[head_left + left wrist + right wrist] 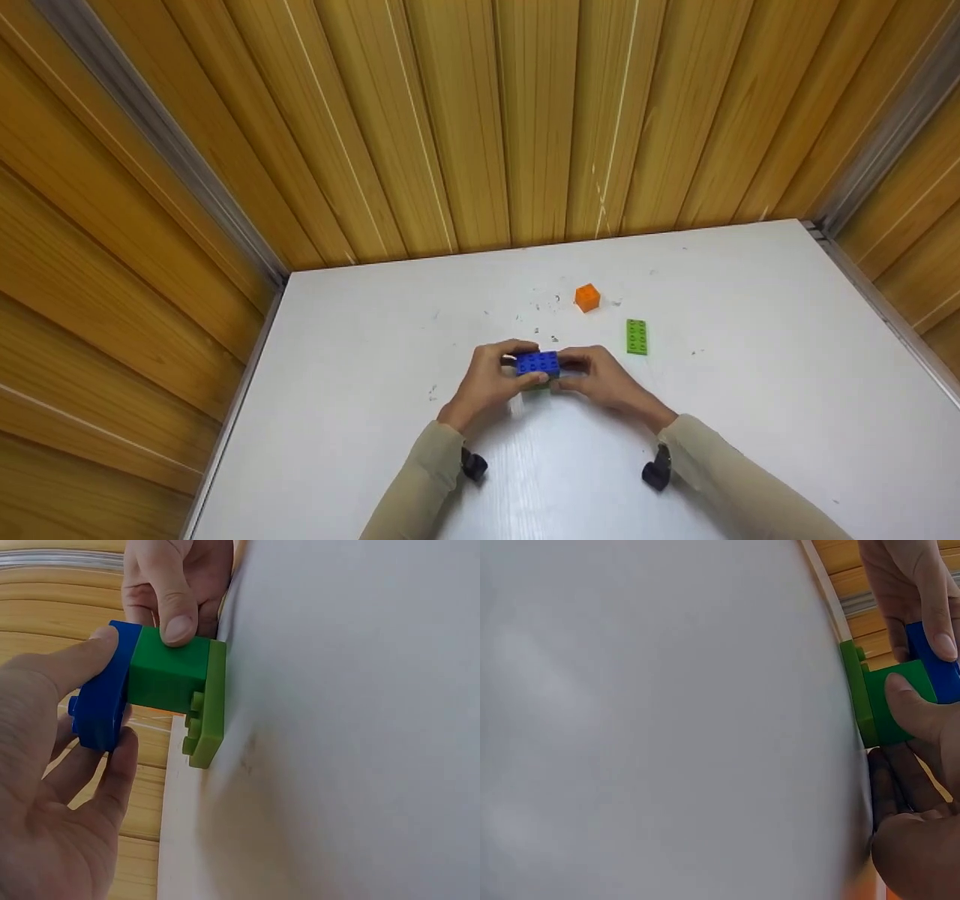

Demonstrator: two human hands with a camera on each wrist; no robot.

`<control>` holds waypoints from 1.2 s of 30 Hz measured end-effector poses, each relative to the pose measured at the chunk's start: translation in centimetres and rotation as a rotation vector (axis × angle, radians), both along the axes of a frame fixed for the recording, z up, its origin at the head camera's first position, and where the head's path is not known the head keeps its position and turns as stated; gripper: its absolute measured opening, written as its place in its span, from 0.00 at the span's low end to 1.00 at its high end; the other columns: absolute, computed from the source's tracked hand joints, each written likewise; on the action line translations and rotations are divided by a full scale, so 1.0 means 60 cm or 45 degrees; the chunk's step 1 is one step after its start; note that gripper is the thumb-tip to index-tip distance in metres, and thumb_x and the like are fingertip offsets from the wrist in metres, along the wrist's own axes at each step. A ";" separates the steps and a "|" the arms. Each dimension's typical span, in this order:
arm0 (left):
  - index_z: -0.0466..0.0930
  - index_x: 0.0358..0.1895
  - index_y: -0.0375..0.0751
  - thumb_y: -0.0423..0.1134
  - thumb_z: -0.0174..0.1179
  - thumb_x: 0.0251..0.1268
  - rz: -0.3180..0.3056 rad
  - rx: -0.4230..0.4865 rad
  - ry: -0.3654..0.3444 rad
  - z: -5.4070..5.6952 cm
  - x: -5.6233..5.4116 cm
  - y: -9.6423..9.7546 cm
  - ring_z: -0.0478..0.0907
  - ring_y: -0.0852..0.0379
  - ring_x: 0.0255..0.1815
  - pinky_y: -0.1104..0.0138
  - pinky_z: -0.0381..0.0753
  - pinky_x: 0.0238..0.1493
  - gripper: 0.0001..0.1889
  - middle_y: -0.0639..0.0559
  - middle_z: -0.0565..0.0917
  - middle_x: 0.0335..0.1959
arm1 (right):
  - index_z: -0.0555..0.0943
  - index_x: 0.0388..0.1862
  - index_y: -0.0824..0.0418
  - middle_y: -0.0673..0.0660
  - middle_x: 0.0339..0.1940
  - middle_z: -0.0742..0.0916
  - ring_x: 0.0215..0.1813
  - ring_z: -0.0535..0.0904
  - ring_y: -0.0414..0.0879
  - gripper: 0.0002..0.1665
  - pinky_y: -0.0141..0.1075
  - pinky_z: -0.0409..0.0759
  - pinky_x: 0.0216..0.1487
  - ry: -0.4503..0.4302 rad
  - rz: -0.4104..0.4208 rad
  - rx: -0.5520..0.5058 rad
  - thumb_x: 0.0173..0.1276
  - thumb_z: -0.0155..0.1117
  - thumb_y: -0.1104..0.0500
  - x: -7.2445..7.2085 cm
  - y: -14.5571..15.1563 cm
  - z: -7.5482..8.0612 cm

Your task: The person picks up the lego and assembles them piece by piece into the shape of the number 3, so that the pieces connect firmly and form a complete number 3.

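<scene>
Blue brick (109, 694) above green block (168, 669)
Your left hand (489, 380) pinches the brick; your right hand (609, 380) grips the block.

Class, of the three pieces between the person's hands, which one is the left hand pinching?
The blue brick, the topmost piece. The right hand holds the dark green brick below it; the lime-green plate sits lowest.

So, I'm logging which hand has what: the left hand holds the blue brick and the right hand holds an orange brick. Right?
Not quite: orange is wrong. The right hand holds a green brick, as the left wrist view shows. The left hand does hold the blue brick.
</scene>
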State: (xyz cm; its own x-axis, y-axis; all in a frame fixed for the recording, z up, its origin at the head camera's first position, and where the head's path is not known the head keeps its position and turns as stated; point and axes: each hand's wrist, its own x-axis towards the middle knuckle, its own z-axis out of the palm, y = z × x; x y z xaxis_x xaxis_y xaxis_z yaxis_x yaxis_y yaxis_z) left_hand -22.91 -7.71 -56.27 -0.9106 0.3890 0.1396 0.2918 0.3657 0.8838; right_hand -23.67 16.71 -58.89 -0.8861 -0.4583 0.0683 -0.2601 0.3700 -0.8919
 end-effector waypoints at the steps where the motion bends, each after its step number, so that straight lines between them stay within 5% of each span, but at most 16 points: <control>1: 0.85 0.63 0.35 0.42 0.78 0.65 -0.001 0.010 -0.009 0.000 0.001 -0.002 0.87 0.52 0.57 0.65 0.88 0.59 0.26 0.46 0.89 0.58 | 0.88 0.61 0.59 0.57 0.59 0.92 0.62 0.87 0.56 0.24 0.58 0.79 0.72 0.004 -0.003 0.008 0.67 0.80 0.56 0.000 0.000 0.000; 16: 0.87 0.62 0.38 0.38 0.78 0.64 0.056 0.098 -0.050 -0.014 0.010 -0.012 0.87 0.54 0.59 0.68 0.86 0.61 0.23 0.47 0.89 0.58 | 0.86 0.65 0.61 0.59 0.62 0.90 0.66 0.85 0.58 0.29 0.58 0.78 0.73 -0.026 -0.021 0.030 0.66 0.81 0.54 0.007 0.000 0.006; 25: 0.87 0.60 0.40 0.37 0.78 0.64 0.115 0.153 -0.067 -0.014 0.013 -0.011 0.88 0.53 0.58 0.67 0.87 0.60 0.22 0.48 0.89 0.57 | 0.81 0.69 0.67 0.67 0.67 0.86 0.68 0.83 0.63 0.32 0.51 0.81 0.72 -0.084 0.011 -0.076 0.69 0.79 0.59 0.008 0.009 0.022; 36: 0.86 0.63 0.41 0.38 0.79 0.63 0.156 0.173 -0.093 -0.021 0.020 -0.003 0.86 0.54 0.59 0.65 0.86 0.63 0.25 0.51 0.88 0.59 | 0.79 0.70 0.70 0.67 0.68 0.85 0.69 0.82 0.65 0.34 0.54 0.78 0.73 -0.037 0.004 -0.052 0.69 0.79 0.58 0.000 0.029 0.047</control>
